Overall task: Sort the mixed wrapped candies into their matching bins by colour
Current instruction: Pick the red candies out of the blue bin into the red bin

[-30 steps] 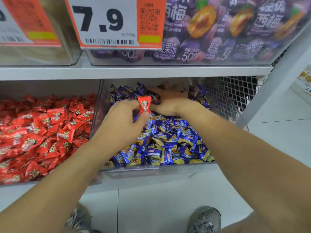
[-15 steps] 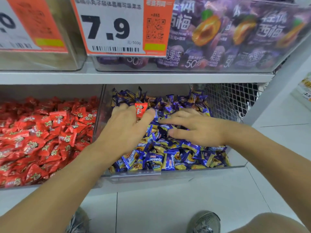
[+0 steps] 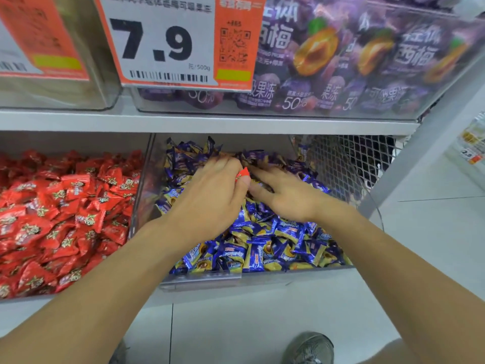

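Both hands are inside the clear bin [image 3: 204, 278] of blue-and-yellow candies [image 3: 262, 248]. My left hand [image 3: 210, 195] is shut on a red candy [image 3: 242, 173], whose tip shows between thumb and fingers. Just to its right, my right hand [image 3: 286, 195] lies flat on the blue candies with fingers spread toward the back, holding nothing. The bin of red candies [image 3: 60, 214] fills the shelf to the left, separated by a clear wall.
A shelf board [image 3: 210, 122] runs close above both bins, carrying a price tag [image 3: 170, 43] and a box of purple jelly packs [image 3: 354, 61]. A wire mesh panel [image 3: 341, 164] closes the right side. My shoe [image 3: 309, 348] stands on the tiled floor below.
My left hand has closed further around the red candy and shifted slightly toward the back. My right hand came forward from the bin's back and now rests flat on the blue candies.
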Demonstrator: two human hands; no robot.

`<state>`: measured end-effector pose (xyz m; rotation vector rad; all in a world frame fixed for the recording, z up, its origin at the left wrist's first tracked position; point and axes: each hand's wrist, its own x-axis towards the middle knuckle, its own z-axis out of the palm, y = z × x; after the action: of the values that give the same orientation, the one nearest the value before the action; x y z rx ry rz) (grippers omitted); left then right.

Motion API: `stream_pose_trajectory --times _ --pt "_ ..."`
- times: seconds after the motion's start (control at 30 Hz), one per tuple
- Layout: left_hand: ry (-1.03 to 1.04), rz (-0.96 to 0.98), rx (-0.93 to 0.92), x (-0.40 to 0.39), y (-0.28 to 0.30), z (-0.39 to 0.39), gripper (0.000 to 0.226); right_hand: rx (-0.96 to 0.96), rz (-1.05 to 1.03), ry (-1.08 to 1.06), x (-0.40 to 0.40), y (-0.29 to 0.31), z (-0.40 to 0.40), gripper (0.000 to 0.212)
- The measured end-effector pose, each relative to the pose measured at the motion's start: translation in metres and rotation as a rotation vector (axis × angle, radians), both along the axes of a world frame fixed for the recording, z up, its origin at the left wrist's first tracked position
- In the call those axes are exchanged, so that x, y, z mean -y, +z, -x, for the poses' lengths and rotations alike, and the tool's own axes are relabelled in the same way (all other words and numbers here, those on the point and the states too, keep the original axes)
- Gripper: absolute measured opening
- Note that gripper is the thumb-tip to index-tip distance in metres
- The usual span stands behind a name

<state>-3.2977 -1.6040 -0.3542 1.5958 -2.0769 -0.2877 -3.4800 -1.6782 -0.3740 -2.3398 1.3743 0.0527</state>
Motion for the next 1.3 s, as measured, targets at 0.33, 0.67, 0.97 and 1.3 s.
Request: stream_pose_trajectory --times 0.33,0.67,0.97,1.3 --pt "-0.113 -0.104 0.198 -0.005 -0.003 0.002 0.043 0.435 -0.232 -0.076 -0.045 0.051 0.064 0.078" --pt "-0.165 -0.101 0.155 -0.003 0.003 0.01 0.068 0.019 -0.199 0.151 -0.054 0.06 0.056 0.043" --pt "-0.158 -0.316 0.233 -0.004 0.001 0.01 0.075 -0.075 0.216 -0.284 0.063 0.033 0.033 0.029" --pt "-0.186 -0.283 0.249 0.003 -0.01 0.005 0.077 -0.032 -0.107 -0.226 0.073 0.015 0.013 0.048"
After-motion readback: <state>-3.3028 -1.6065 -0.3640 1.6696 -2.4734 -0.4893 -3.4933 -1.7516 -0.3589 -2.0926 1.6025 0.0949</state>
